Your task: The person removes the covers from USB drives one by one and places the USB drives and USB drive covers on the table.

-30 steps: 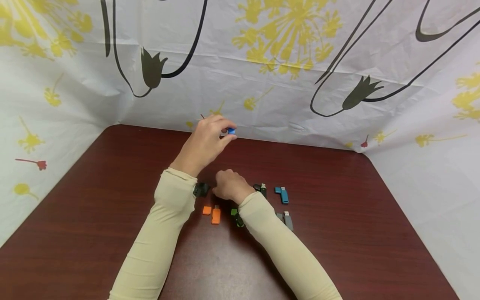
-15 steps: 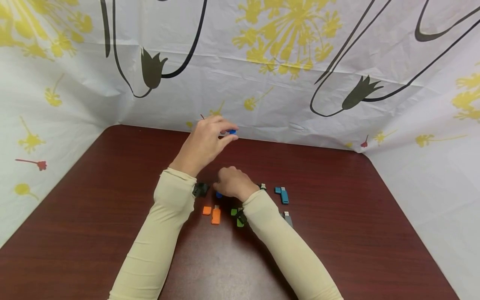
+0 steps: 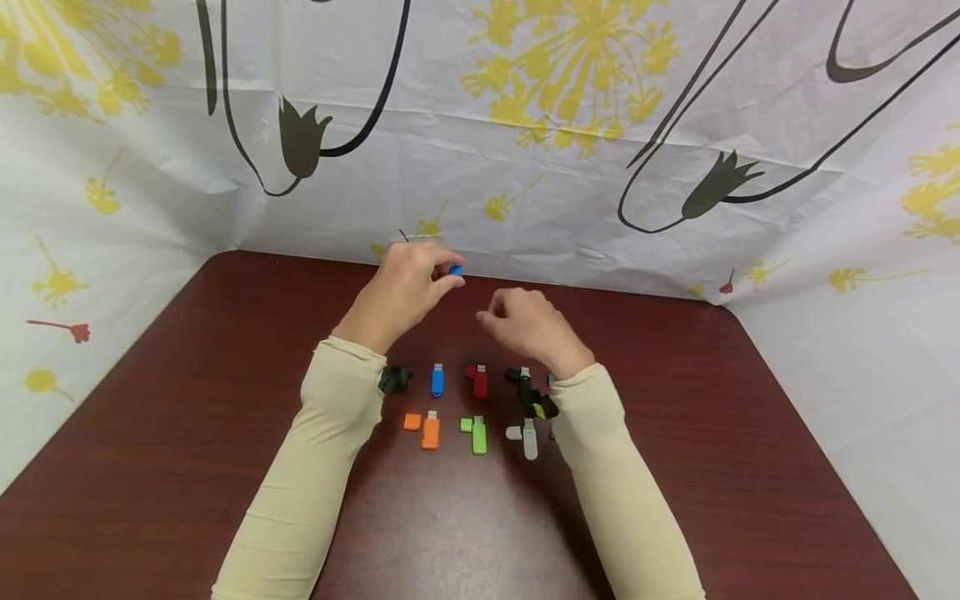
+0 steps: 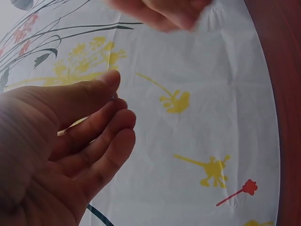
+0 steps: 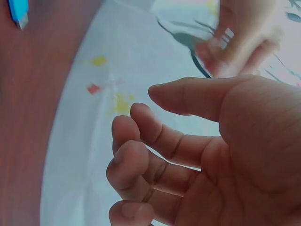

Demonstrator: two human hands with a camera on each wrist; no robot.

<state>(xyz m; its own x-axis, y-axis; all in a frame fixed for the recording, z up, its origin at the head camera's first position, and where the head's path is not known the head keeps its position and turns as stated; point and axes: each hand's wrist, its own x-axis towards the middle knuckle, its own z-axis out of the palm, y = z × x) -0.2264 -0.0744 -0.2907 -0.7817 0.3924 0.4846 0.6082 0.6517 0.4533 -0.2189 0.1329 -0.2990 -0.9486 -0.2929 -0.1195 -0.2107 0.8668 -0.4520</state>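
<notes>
My left hand (image 3: 401, 287) is raised above the back of the table, pinching a small blue cap (image 3: 456, 270) between thumb and forefinger. In the left wrist view the cap is hidden behind the fingers. Facing it, my right hand (image 3: 532, 325) hovers with fingers loosely bent and thumb apart from them, as the right wrist view shows; nothing is in it. A blue USB stick (image 3: 437, 380) lies uncapped on the table, below both hands, its metal plug pointing away from me.
More USB sticks lie in two rows: red (image 3: 480, 382), black (image 3: 524, 387), orange (image 3: 430, 432), green (image 3: 478, 437) and white (image 3: 530, 440). Caps lie beside them. My right forearm hides those farther right. A patterned white sheet (image 3: 465, 183) encloses the table's back and sides.
My right hand has left the blue USB stick on the table and moved up and right, uncovering it and the red one. The left hand, still pinching the blue cap, has shifted slightly.
</notes>
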